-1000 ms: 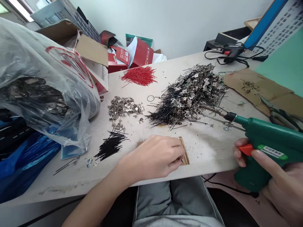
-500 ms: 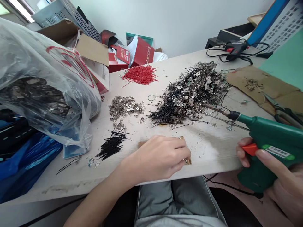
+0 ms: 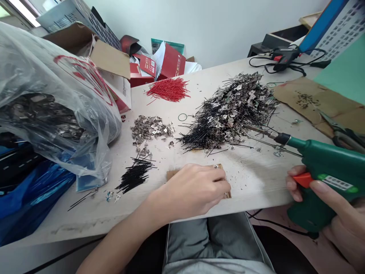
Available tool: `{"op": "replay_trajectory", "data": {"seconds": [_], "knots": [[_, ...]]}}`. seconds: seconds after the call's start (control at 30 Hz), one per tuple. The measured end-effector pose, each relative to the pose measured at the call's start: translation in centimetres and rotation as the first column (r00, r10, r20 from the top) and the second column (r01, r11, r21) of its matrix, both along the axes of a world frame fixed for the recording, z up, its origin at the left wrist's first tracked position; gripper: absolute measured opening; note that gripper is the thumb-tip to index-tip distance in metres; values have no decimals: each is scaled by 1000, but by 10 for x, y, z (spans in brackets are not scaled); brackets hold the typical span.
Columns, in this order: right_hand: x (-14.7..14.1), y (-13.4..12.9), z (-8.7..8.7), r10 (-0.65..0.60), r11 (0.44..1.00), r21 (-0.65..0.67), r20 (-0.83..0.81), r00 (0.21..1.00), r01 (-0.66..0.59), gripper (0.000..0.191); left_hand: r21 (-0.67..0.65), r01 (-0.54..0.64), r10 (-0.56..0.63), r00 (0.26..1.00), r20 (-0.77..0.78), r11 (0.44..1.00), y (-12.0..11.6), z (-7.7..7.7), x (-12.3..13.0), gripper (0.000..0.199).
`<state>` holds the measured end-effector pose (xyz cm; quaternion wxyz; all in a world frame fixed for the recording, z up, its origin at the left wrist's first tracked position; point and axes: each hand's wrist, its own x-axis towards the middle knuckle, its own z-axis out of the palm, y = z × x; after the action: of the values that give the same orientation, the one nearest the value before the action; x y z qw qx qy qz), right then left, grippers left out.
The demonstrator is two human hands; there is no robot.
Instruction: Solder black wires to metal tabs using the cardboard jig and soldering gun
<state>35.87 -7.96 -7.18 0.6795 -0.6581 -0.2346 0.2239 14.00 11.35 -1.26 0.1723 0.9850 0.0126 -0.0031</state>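
My right hand [image 3: 332, 207] is wrapped round the handle of a green soldering gun [image 3: 327, 156], its fingers at the orange trigger. The gun's metal tip and thin feed tube point left, beside a big heap of black wires with small metal tabs [image 3: 236, 110]. My left hand [image 3: 196, 188] lies palm down at the table's front edge, over a small brown board [image 3: 172, 174]. Its fingers are curled and closed at the board's right end, where a bit of shiny metal shows. What they pinch is hidden beneath them.
Loose metal tabs [image 3: 152, 128], black wires [image 3: 135, 174] and red wires [image 3: 169, 90] lie in piles. A clear plastic bag [image 3: 108, 118] of metal parts stands left, by a cardboard box [image 3: 111, 59]. Scissors [image 3: 339, 129] rest on cardboard [image 3: 299, 87] at right, near a cabled black device [image 3: 285, 60].
Almost nothing differs. The left fingers have shifted very slightly at the board, and the soldering gun sits a touch further right in view.
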Motion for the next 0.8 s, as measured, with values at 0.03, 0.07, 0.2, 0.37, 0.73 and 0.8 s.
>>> {"op": "replay_trajectory", "data": {"seconds": [0.03,0.07,0.2,0.37,0.73,0.8], "knots": [[0,0,0,1,1000,7,8,1000,-1,28,5,3,-3,1000,0,1000,0,0,0,22],[0,0,-1,6,1000,13,18,1000,-6,27,8,7,-7,1000,2,1000,0,0,1,22],[1,-1,-1,18,1000,20,38,999,-18,26,11,8,-8,1000,2,1000,0,-1,1,22],[0,-2,0,-4,1000,14,39,999,3,26,14,-4,4,1000,-1,1000,0,-1,0,22],[-7,8,9,-85,996,-20,-46,995,84,33,-122,-200,193,979,-71,972,16,24,-10,16],[-5,6,8,-54,999,-11,-58,997,53,34,-124,-287,269,952,-148,950,20,30,-16,36]]}}
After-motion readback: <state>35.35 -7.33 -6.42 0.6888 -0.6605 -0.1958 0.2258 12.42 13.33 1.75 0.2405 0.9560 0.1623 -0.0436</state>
